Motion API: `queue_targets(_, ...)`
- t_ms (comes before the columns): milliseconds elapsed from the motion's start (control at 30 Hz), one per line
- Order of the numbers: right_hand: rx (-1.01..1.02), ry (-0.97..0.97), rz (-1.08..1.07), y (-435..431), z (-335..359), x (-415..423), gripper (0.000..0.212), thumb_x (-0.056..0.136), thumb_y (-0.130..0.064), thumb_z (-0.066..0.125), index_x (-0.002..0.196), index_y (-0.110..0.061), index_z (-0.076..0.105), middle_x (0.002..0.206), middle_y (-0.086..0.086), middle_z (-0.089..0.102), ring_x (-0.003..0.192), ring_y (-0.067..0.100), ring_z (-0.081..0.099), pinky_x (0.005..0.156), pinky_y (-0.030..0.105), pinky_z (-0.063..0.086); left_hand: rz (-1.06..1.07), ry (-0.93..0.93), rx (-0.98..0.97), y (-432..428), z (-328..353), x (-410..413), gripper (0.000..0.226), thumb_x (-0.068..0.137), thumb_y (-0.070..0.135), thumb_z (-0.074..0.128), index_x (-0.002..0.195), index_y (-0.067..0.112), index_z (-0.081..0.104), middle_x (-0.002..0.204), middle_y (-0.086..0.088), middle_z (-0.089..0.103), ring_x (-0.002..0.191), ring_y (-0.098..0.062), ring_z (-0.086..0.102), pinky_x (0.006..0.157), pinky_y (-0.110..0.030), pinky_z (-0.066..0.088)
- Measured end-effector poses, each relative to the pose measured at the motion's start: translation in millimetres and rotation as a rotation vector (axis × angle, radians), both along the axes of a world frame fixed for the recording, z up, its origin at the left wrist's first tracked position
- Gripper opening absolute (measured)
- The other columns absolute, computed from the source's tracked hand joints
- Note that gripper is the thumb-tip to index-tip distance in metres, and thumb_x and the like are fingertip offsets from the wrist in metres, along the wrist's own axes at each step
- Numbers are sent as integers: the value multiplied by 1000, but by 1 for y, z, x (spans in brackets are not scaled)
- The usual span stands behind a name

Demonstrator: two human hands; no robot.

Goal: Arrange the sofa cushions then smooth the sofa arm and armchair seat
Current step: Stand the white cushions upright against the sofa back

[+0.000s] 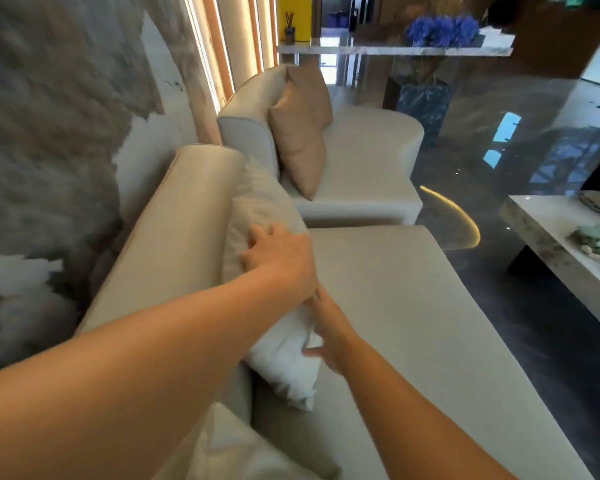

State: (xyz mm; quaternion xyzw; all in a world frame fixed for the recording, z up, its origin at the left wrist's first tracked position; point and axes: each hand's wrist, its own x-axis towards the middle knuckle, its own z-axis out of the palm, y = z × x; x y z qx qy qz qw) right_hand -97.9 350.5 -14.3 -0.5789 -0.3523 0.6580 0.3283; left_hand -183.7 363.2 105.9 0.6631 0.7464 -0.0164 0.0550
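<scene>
Left hand [279,258] lies palm-down on the top half of the white cushion [278,306], fingers spread and curled over its upper edge, pressing more than gripping. Right hand [326,337] sits just below it, fingers pinching the cushion's front face and edge near the lower half; the two hands almost touch. Cushion stands on the sofa seat [413,323], leaning back against the sofa backrest [174,244] behind the left hand. Its long axis runs along the backrest, from the corner below the right hand up and away past the left hand's fingertips; face points out over the seat, to the right of both hands. Step in hand looks like squaring this cushion. To do it well: keep the left hand pinning the top against the backrest, let the right hand tug the lower edge flat onto the seat, then release together so it doesn't slump forward. Beyond the left hand, two tan cushions [302,133] already stand on the armchair [361,161]. Another pale cushion [243,448] sits under the left forearm, probably next.
</scene>
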Motion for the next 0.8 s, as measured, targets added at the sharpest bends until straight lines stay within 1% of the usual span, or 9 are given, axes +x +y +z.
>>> queue_targets(133, 15, -55, 15, -19, 14, -25, 67, 99, -51, 45, 156, -49, 10, 162, -4, 31, 142, 32, 35, 102, 61, 44, -186, -40, -47, -30, -20, -56, 53, 92, 33, 48, 142, 40, 31, 162, 0, -2, 136, -42, 21, 107, -50, 33)
queue_targets(267, 15, -132, 67, -51, 33, -8, 60, 99, -43, 52, 154, -44, 27, 161, -6, 33, 141, 29, 37, 102, 54, 48, -188, -78, 8, -65, -23, -64, 56, 96, 32, 43, 148, 36, 22, 163, 5, -3, 130, -40, 35, 99, -47, 39)
queue_targets(400, 146, -352, 189, -90, 67, 3, 49, 95, -28, 59, 143, -30, 53, 147, 4, 52, 127, 29, 54, 95, 48, 55, -153, -63, 21, -106, -9, -64, 61, 94, 12, 44, 150, 11, 22, 163, -4, 7, 127, -40, 42, 98, -46, 40)
queue_targets(467, 235, -505, 293, -117, 85, 12, 46, 93, -25, 61, 139, -20, 59, 140, 10, 61, 125, 28, 58, 103, 47, 51, -149, -57, 15, -134, 5, -62, 56, 91, 6, 44, 145, 2, 30, 156, -12, 26, 124, -41, 47, 98, -47, 42)
queue_targets(533, 283, -610, 375, -151, 103, 25, 43, 93, -24, 59, 135, -16, 62, 134, 10, 65, 124, 28, 59, 106, 41, 48, -128, -70, 14, -168, 20, -57, 44, 89, 7, 44, 133, 1, 44, 140, -17, 45, 120, -41, 52, 97, -46, 44)
queue_targets(600, 359, -733, 496, -191, 118, 40, 31, 93, -24, 54, 119, -16, 69, 119, 12, 69, 113, 31, 61, 97, 33, 48, -29, -53, -2, -212, 29, -56, 32, 89, 10, 46, 119, 2, 55, 126, -21, 57, 114, -41, 56, 91, -44, 46)
queue_targets(667, 438, -869, 634, -240, 125, 60, 22, 93, -22, 50, 101, -12, 68, 114, 18, 69, 107, 35, 61, 86, 34, 47, 47, -16, -52, -270, 30, -51, 27, 91, 14, 48, 113, 2, 58, 120, -23, 61, 110, -42, 58, 87, -43, 47)
queue_targets(700, 459, -939, 708, -267, 126, 73, 24, 94, -23, 48, 100, -9, 66, 118, 22, 68, 108, 37, 61, 84, 35, 47, 80, -8, -68, -304, 30, -47, 27, 91, 15, 48, 111, 2, 59, 119, -24, 62, 109, -42, 59, 87, -43, 47)
queue_targets(800, 441, -1105, 896, -354, 128, 110, 38, 98, -30, 44, 121, -6, 62, 131, 24, 61, 119, 39, 59, 95, 40, 49, 183, 17, -179, -406, 33, -36, 28, 91, 16, 50, 112, 0, 60, 120, -24, 62, 108, -41, 59, 85, -42, 49)
